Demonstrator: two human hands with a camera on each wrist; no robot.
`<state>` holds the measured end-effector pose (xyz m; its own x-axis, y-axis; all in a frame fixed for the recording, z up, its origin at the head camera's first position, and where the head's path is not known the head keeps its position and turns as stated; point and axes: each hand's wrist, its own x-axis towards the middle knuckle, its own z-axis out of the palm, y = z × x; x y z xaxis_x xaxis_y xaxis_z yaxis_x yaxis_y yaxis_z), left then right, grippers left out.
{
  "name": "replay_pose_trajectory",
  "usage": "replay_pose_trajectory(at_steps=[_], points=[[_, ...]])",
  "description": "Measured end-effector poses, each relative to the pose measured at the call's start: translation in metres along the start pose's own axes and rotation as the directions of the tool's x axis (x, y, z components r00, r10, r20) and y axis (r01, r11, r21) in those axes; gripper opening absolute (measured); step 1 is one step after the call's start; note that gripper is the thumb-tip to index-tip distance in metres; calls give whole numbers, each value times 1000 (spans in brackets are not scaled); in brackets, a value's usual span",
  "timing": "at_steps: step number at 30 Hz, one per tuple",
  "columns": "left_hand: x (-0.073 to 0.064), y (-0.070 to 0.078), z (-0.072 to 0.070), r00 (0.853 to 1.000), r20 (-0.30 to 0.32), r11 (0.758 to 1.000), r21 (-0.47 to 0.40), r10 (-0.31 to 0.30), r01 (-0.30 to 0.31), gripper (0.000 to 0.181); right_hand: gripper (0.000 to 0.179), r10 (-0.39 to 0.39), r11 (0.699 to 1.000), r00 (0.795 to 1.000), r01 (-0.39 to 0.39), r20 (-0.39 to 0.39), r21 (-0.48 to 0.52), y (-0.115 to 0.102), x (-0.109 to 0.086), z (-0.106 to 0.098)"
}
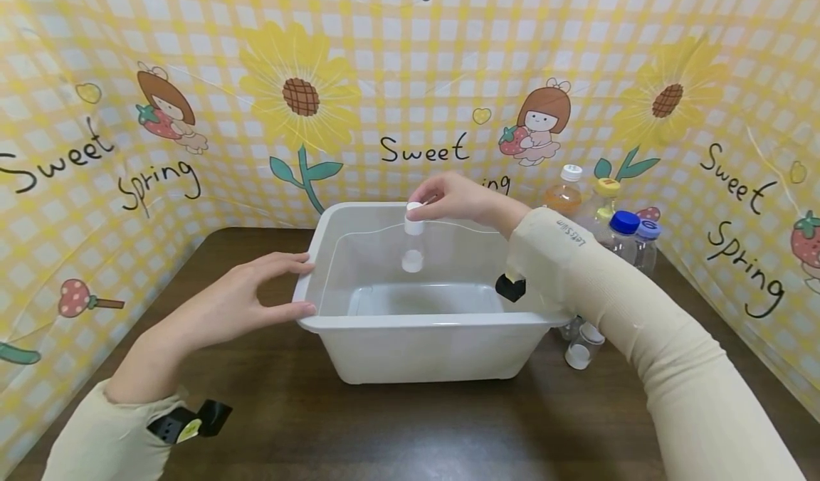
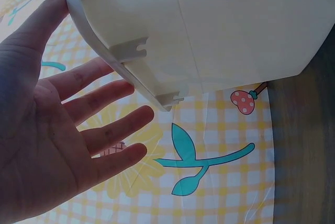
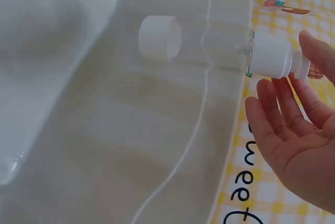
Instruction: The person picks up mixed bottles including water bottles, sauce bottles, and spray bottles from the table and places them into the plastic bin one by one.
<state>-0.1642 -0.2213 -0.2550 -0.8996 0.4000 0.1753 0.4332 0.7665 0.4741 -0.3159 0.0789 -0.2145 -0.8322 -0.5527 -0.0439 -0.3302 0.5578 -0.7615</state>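
A clear bottle with a white cap and white base (image 1: pixel 413 242) hangs upright inside the white plastic tub (image 1: pixel 426 320). My right hand (image 1: pixel 460 198) pinches its cap from above. In the right wrist view, thumb and fingertips meet at the narrow end of the white cap (image 3: pixel 272 56), and the see-through body shows the tub wall behind it. My left hand (image 1: pixel 237 297) rests at the tub's left rim with fingers spread. From the left wrist view, the fingers of the left hand (image 2: pixel 78 114) look straight, touching the rim's outer edge.
Right of the tub stand several clear bottles, among them an orange-filled one with a white cap (image 1: pixel 564 195), one with a yellow cap (image 1: pixel 606 188) and one with a blue cap (image 1: pixel 624 223). A small clear container (image 1: pixel 579 353) lies by the tub's right side on the dark table (image 1: pixel 410 431).
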Motion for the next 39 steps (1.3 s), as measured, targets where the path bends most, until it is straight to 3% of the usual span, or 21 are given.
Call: replay_pose_trajectory(at_steps=[15,30,39], points=[[0,0,-2,1000,4,1000,-4,2,-2,60,28,-29,999,995,31,93,-19,6,26,26],[0,0,-2,1000,3,1000,-11,7,-7,58,27,-84,996,977,89,194,-21,2,41,48],[0,-1,-1,1000,-4,1000,-6,16,-16,57,28,-44,998,969,53,243,-31,0,43,59]])
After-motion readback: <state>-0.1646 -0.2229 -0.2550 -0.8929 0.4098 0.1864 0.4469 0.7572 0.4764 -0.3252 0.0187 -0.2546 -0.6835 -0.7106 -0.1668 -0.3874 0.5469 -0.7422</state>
